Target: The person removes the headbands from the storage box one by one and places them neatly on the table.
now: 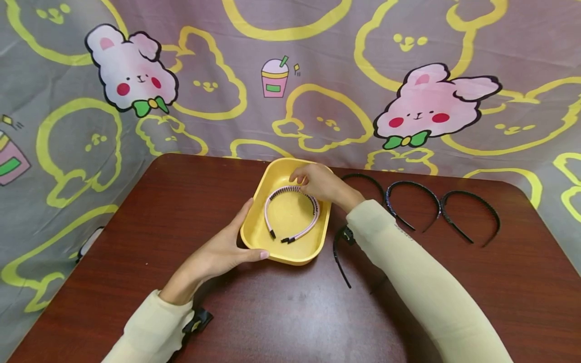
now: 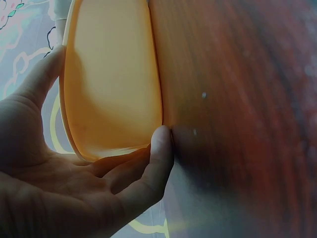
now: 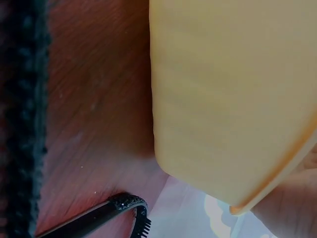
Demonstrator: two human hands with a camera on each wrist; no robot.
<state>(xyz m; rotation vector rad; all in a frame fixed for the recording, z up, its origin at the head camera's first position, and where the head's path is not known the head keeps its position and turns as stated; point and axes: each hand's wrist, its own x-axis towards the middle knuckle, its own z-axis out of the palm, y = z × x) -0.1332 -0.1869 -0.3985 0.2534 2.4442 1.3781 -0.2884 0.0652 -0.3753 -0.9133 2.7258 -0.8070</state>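
A yellow tray (image 1: pixel 254 214) rests on the brown table. Inside it lie pink headbands (image 1: pixel 268 214) with dark teeth and black tips; they overlap, and two tips show side by side at the front. My left hand (image 1: pixel 220 252) grips the tray's front left corner, thumb on the front rim and fingers along the left side. In the left wrist view the left hand (image 2: pixel 94 183) wraps around the tray's end. Reaching over the right rim, my right hand (image 1: pixel 320 182) pinches a pink headband at its far right curve; the fingertips are partly hidden.
Black toothed headbands (image 1: pixel 498 217) stand in a row on the table (image 1: pixel 159 217) to the right of the tray, one partly behind the right forearm. Another black headband's end (image 1: pixel 340 264) shows below the right sleeve. A patterned curtain (image 1: pixel 317 65) closes off the back.
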